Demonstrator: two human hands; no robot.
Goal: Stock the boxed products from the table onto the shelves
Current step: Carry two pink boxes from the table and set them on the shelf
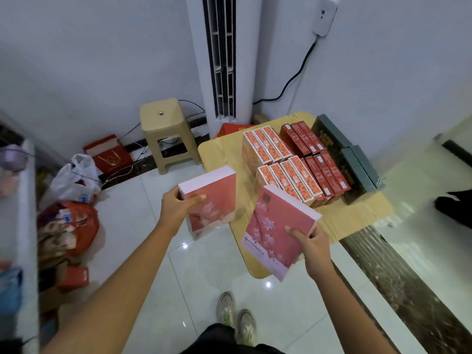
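A pink blossom-printed box point(212, 200) is gripped at its left edge by the left hand point(178, 204), and a second pink box point(274, 226) at its near right corner by the right hand point(310, 242), apparently so that two are carried at once. Orange boxes point(293, 180) and red boxes point(327, 175) lie on the wooden table point(219, 154) behind.

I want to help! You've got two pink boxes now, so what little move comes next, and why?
Probably carry both to the shelves: the left grip holds the left box, the right grip the right box, both off the table, so no grip is free.
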